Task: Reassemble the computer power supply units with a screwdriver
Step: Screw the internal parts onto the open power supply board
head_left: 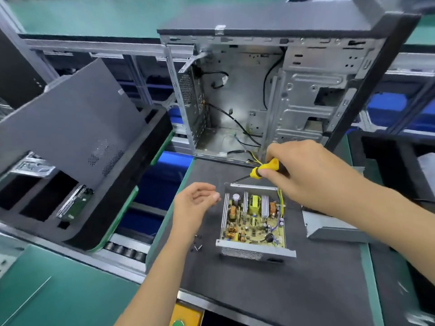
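The power supply unit (253,222) lies open-topped on the dark mat (306,290) of the desk, at lower centre of the frame. Its long axis runs from the lower edge of the frame toward the top, tilted slightly. The perforated metal end wall faces the bottom of the frame; the far end wall sits near the screwdriver.

The interior shows a yellow-green circuit board with copper coils, ribbed silver heat sinks, a yellow transformer and capacitors. Yellow and green wires leave the far right corner toward the open computer case (270,90) standing upright at upper centre.

The right hand (303,170) grips the screwdriver (263,169) by its yellow and black handle. The shaft points down and to the left, toward the far left corner of the unit; whether the tip touches cannot be told.

The left hand (195,203) hovers just left of the unit, fingers loosely curled, holding nothing visible.

Small dark screws (197,243) lie on the mat left of the near end wall. A grey metal cover (329,229) lies right of the unit, partly under the right forearm. Bare mat extends below the unit to the desk edge.
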Tool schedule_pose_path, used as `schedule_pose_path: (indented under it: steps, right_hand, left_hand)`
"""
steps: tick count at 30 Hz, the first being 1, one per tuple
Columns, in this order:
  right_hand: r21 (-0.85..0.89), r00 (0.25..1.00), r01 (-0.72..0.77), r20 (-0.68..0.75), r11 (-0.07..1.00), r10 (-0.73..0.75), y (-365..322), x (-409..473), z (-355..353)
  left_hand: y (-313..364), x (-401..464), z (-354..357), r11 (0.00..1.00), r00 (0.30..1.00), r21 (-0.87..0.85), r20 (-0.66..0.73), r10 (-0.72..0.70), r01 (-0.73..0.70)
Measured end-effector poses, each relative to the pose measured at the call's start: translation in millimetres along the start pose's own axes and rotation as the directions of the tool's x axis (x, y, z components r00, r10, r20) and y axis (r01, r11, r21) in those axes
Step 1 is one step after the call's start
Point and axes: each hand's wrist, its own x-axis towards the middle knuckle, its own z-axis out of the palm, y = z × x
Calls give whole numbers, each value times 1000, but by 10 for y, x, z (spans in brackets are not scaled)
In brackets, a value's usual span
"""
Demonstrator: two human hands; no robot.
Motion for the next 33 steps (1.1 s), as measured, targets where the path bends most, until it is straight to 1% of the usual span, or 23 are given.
schedule_pose_path:
  steps: [4, 7, 11, 16, 23, 29, 33]
  right_hand:
    - [98, 997, -58, -42, 993, 62, 162, -172, -61]
    - [138, 992, -113, -41, 984, 120, 276, -283, -87]
    - [165, 986, -150, -43, 975, 159, 383, -377, -110]
    - [199, 982, -170, -52, 965, 184, 438, -398, -146]
    - [220, 979, -182, -56, 959, 198, 527, -404, -168]
    - [293, 977, -181, -54, 939, 205, 584, -419, -176]
    - [288, 979, -185, -31, 939, 203, 612, -409, -197]
  left_hand:
    - [52, 61, 308, 990, 994, 91, 44, 102, -105]
    - [80, 62, 462, 991, 989, 40, 77, 128, -131]
    - [97, 86, 567, 993, 986, -67, 126, 105, -97]
    - [78, 115, 656, 989, 979, -136, 183, 86, -61]
    - [52, 156, 731, 940, 979, -341, 191, 66, 3]
    - [77, 171, 794, 926, 969, -376, 236, 71, 24]
    - [89, 190, 805, 908, 971, -416, 232, 52, 50]
